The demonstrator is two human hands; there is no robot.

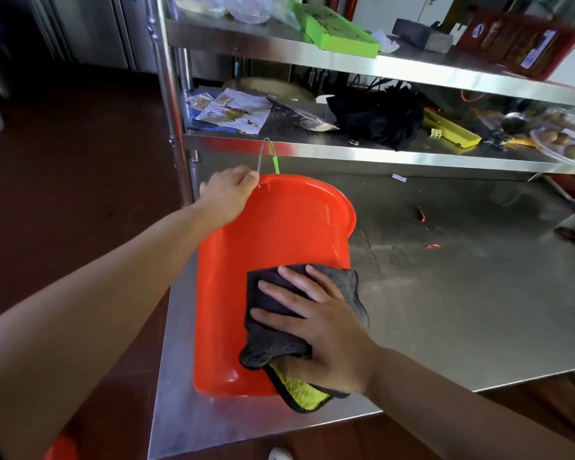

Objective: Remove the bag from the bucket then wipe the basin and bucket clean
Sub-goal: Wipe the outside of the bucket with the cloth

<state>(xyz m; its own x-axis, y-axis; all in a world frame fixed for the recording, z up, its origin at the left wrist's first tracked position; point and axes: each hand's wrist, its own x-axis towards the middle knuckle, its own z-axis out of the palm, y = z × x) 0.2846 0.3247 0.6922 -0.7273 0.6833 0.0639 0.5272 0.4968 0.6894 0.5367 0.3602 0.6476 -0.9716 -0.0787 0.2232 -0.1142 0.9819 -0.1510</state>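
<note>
Right hand [319, 330], fingers spread flat, presses dark grey microfibre cloth with yellow underside [279, 340] onto the outer wall of the orange plastic bucket [246, 260]. Left hand [228, 194] curls round the bucket rim beside its thin wire handle [263, 157]. Bucket lies tilted on the stainless steel table [445, 310].

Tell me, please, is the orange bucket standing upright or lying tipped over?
Tipped over: the bucket lies on its side on the table, rim pointing away, left hand steadying it.
</note>
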